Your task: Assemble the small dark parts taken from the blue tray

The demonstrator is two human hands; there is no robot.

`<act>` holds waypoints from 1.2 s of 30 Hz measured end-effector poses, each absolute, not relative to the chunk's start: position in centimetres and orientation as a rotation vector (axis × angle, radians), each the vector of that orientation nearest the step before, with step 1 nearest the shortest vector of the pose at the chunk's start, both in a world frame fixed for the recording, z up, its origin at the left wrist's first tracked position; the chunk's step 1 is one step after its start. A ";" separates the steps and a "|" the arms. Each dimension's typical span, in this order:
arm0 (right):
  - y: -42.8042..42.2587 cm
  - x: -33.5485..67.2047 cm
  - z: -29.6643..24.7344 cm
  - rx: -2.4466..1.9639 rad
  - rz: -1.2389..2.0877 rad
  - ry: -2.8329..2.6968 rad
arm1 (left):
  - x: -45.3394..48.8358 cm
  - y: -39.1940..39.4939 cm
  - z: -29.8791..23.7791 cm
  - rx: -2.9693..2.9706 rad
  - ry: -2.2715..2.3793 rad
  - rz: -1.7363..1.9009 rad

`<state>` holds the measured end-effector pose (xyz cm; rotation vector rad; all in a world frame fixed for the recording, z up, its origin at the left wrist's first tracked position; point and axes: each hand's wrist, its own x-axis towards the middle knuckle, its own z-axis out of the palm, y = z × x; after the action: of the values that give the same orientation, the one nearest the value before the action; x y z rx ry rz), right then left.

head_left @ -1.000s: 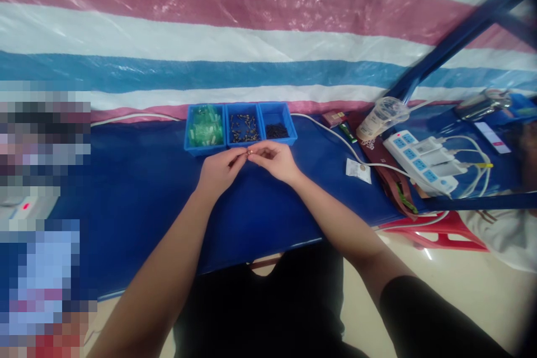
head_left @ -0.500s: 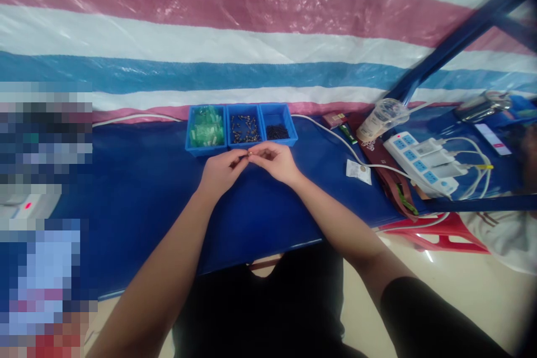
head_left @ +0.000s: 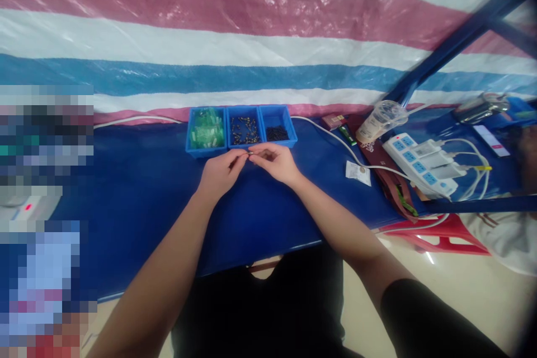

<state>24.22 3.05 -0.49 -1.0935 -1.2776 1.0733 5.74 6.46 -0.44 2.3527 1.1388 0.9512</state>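
My left hand [head_left: 220, 170] and my right hand [head_left: 274, 161] meet fingertip to fingertip over the blue table [head_left: 138, 190], just in front of a row of blue bins. Both pinch one small metal part [head_left: 250, 152] between them. The left bin [head_left: 205, 131] holds green translucent pieces. Small metal parts fill the middle bin [head_left: 244, 130], and the right bin [head_left: 277, 127] has tiny black parts.
A white cable [head_left: 331, 137] runs along the table to a white power strip [head_left: 422, 163] with plugs at the right. A plastic cup [head_left: 380, 119], a small white packet [head_left: 358, 172] and a red stool [head_left: 436, 232] are at the right. A striped tarp [head_left: 251, 28] hangs behind.
The hands stay together at the small part; only the fingers shift slightly. The view has dipped a little.
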 end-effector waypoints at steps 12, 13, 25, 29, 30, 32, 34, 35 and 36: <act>3.2 24.1 -0.8 -1.069 1.127 -1.229 | 5.8 6.4 -0.6 2.316 1.162 0.981; 3.1 24.1 -0.8 -1.067 1.127 -1.229 | 5.8 6.4 -0.6 2.316 1.160 0.969; 3.1 24.0 -0.6 -1.062 1.154 -1.218 | 5.7 6.5 -0.7 2.315 1.139 0.935; 3.1 24.0 -0.7 -1.077 1.134 -1.238 | 5.7 6.4 -0.6 2.308 1.131 0.942; 3.1 24.0 -0.7 -1.077 1.133 -1.236 | 5.8 6.3 -0.6 2.301 1.129 0.950; 3.1 24.1 -0.6 -1.073 1.125 -1.233 | 5.8 6.3 -0.5 2.276 1.130 0.969; 3.1 24.2 -0.5 -1.080 1.090 -1.233 | 5.8 6.2 -0.3 2.250 1.132 0.981; 3.1 24.3 -0.4 -1.089 1.068 -1.234 | 5.9 6.2 -0.3 2.238 1.132 0.984; 3.1 24.4 -0.3 -1.097 1.051 -1.238 | 5.9 6.2 -0.3 2.226 1.131 0.989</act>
<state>24.39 3.06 -0.33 -1.0970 -1.2377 1.0507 5.87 6.20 -0.25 2.2260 1.1313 0.9886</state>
